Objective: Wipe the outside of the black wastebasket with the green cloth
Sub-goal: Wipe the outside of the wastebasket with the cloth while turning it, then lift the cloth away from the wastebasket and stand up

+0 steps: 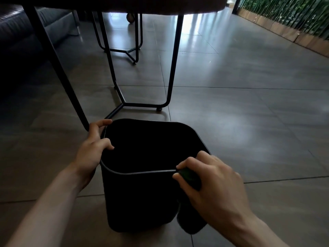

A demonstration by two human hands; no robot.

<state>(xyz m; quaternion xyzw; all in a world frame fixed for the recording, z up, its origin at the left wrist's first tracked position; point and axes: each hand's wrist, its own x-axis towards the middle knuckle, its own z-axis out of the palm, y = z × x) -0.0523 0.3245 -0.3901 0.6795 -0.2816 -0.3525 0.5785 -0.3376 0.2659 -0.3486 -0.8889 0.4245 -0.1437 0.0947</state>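
Black and open-topped, the wastebasket [142,198] stands upright on the tiled floor [249,131], close in front of the person and just short of the metal legs [170,68] of a desk whose underside fills the top of the view. The left hand [92,148] grips the rim at the near left corner, fingers curled over the edge into the opening and the palm against the outer wall, most likely to keep the light basket from sliding or turning while it is rubbed. The right hand [210,180] is closed around the green cloth [189,177], pressing a bunched part of it against the near right corner just below the rim; only a small green patch shows between the fingers, and a darker length that seems to be the rest of the cloth hangs down along the wall toward the floor. Holding the cloth at the top edge suggests the wiping is under way on the near face, with a downward or sideways stroke to come. The far and left walls cannot be seen, so how much is already clean cannot be told. Beyond the desk legs a dark sofa [26,27] sits at the left, and a green plant wall [293,15] runs along the right.
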